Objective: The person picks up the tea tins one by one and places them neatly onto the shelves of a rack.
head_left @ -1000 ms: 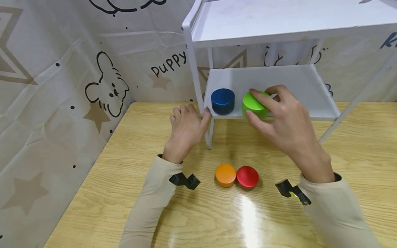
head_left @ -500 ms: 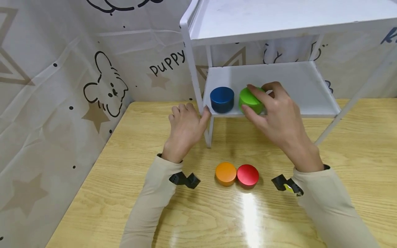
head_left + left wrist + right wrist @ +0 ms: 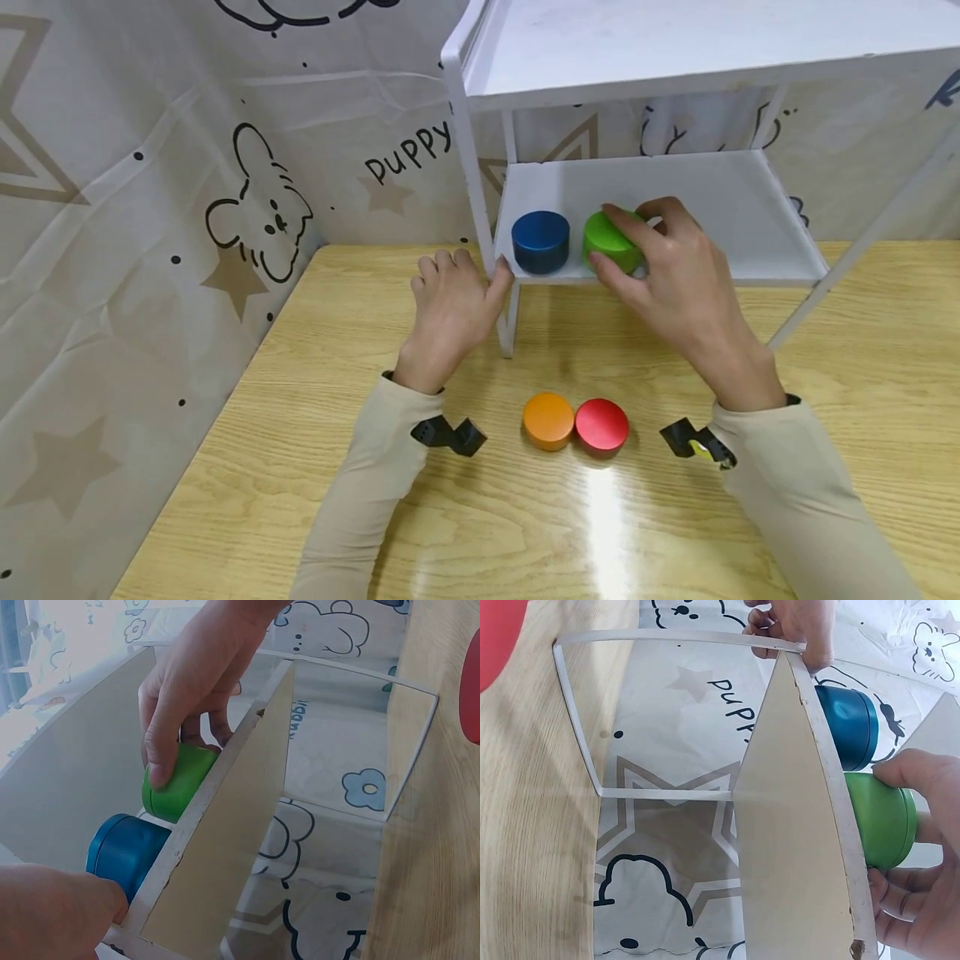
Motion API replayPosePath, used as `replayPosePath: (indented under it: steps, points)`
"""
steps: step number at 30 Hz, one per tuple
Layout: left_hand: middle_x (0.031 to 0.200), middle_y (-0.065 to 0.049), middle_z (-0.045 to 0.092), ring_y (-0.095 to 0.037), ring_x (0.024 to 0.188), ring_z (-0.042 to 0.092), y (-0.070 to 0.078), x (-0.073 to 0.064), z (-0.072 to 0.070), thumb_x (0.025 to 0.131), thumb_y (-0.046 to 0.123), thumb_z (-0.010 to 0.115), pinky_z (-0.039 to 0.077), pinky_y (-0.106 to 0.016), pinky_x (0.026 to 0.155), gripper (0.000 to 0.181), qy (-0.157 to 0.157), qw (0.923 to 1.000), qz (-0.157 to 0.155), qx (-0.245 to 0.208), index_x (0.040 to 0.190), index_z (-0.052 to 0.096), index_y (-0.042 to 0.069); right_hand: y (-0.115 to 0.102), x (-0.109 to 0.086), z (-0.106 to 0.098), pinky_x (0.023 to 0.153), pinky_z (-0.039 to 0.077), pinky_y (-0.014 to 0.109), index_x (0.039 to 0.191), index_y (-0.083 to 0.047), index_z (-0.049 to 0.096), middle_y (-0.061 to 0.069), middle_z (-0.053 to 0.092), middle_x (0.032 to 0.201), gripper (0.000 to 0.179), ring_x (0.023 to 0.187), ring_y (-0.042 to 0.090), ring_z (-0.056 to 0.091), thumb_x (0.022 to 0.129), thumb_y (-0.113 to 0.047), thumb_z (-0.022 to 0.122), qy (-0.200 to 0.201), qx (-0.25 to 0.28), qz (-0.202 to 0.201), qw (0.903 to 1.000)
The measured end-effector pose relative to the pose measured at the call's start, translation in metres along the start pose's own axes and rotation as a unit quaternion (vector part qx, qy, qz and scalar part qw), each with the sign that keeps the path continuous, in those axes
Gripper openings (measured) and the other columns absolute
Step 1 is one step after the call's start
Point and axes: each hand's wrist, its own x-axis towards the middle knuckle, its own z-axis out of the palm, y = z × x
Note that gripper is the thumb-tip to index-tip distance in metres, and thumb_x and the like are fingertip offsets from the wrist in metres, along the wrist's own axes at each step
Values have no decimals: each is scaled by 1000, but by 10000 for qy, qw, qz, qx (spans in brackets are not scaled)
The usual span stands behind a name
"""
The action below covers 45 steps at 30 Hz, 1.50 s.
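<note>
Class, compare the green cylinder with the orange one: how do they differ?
The green cylinder is at the white shelf; the orange cylinder stands on the table. The right hand grips the green cylinder; the orange cylinder is unheld. Both are short, with circular tops.

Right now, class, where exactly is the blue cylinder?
In the head view, the blue cylinder sits on the white lower shelf, left of the green cylinder and near the left hand.
</note>
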Motion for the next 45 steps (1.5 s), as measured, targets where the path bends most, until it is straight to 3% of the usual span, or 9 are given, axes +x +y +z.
replayPosePath:
  steps: [45]
  points:
    - [89,-19,46,-36,85,41,0,-1,2,99,45,29,34,-43,72,56,75,10000,31,-16,92,51,-5,0,0,-2,69,51,53,131,-6,57,28,51,120,46,93,40,56,90,-25,66,-385,-135,250,9989]
